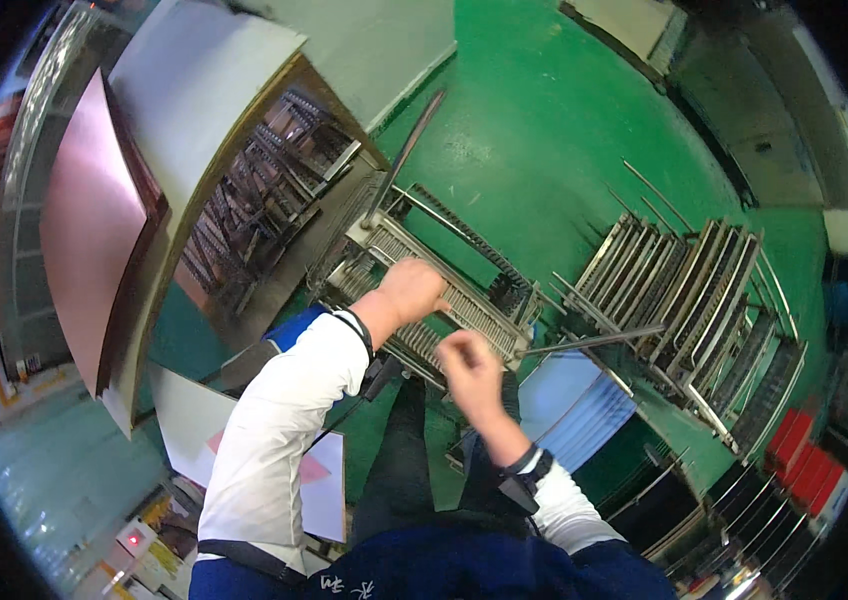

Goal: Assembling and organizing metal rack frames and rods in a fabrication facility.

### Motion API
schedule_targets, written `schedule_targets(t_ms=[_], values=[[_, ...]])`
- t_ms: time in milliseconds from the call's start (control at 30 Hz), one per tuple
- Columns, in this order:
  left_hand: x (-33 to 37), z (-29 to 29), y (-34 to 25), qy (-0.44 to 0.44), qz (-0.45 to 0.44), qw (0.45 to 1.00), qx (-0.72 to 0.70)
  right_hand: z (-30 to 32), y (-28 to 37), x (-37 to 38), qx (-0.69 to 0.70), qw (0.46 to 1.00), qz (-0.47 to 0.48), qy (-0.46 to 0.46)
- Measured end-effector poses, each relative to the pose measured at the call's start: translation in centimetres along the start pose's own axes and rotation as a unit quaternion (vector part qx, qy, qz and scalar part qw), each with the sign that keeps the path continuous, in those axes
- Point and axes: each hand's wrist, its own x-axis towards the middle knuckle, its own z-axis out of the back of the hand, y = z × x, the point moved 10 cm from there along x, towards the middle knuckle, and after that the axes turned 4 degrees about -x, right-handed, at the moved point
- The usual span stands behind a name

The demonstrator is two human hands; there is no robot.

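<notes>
A grey metal slotted rack (489,322) stands in front of my legs, with rows of narrow slots and upright bars at its ends. My left hand (412,290) is over the middle of the rack, its fingers curled closed. Whatever those fingers hold, if anything, is hidden beneath the hand. Closer to me and to the right, my right hand (471,370) hovers at the rack's near side. Its fingers are bent in and closed; I cannot make out anything between them.
More slotted racks (679,300) stand together on the green floor (534,130) at the right. At the left are a copper-coloured sheet (94,230) and a large pale board (199,75). Blue-white panels (574,400) lie right of my legs. Red blocks (804,460) sit at far right.
</notes>
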Motion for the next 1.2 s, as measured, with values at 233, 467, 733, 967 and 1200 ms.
schedule_targets(t_ms=[233, 467, 733, 967, 1200], values=[[-3.3, -4.2, 2.8, -0.024, 0.048, 0.998, -0.022, -1.4, -3.3, 6.8, -0.329, 0.943, 0.004, 0.05], [-2.8, -3.3, 4.7, -0.087, 0.053, 0.986, -0.13, -4.6, -7.1, 7.9, -0.333, 0.942, -0.024, 0.027], [-6.5, 0.3, 11.1, -0.483, 0.239, 0.807, -0.243, 2.1, -6.8, 9.7, -0.315, 0.941, 0.02, -0.121], [-10.7, -28.1, 24.9, -0.309, 0.585, 0.53, -0.531, 7.4, -7.8, 12.4, -0.224, 0.957, 0.046, -0.179], [-4.3, -34.4, 24.3, -0.182, 0.546, 0.472, -0.668, 8.8, -7.7, 14.0, -0.224, 0.959, 0.014, -0.171]])
